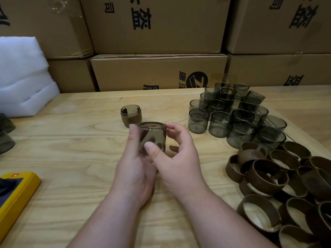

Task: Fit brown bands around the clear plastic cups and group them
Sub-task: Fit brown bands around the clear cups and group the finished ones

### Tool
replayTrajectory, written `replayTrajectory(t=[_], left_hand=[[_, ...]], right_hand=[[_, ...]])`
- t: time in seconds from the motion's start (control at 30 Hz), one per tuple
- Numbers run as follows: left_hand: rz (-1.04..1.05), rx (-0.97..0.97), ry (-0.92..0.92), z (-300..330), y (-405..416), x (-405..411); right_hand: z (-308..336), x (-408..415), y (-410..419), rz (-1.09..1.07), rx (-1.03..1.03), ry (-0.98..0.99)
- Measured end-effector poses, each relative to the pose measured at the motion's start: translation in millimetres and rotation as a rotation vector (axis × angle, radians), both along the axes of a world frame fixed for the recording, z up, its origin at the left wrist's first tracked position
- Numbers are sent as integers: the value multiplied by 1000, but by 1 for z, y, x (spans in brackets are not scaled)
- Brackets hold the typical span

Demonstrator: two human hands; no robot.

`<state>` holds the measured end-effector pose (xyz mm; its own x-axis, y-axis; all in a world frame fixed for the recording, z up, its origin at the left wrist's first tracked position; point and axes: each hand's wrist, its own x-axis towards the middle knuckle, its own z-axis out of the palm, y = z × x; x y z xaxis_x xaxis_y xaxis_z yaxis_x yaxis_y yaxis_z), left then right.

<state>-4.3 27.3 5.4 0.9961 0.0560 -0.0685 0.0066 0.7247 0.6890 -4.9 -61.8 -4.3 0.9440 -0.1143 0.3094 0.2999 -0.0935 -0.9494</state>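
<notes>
Gripping one cup (152, 138) between your left hand (136, 169) and right hand (179, 158), you hold it just nearer you than the banded cup (131, 115). If the band goes on crooked, it may jam or tear.

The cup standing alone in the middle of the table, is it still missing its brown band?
No, the lone cup already wears a brown band around its lower part, with only its clear rim showing above.
</notes>
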Motion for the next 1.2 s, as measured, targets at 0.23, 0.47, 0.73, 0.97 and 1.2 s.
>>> replayTrajectory(t=[0.23,0.47,0.73,0.97,1.2], left_hand=[[-120,-187,91,-1,11,-1],[-25,-174,85,4,8,-1],[-6,-211,132,7,10,-1],[-31,-122,103,9,6,-4],[-9,58,27,4,0,-5]], right_hand=[[-3,-2,4,95,-24,-25],[0,-5,-1,137,45,4],[0,-5,2,144,0,24],[2,-7,2,103,45,55],[5,-5,-1,-13,164,40]])
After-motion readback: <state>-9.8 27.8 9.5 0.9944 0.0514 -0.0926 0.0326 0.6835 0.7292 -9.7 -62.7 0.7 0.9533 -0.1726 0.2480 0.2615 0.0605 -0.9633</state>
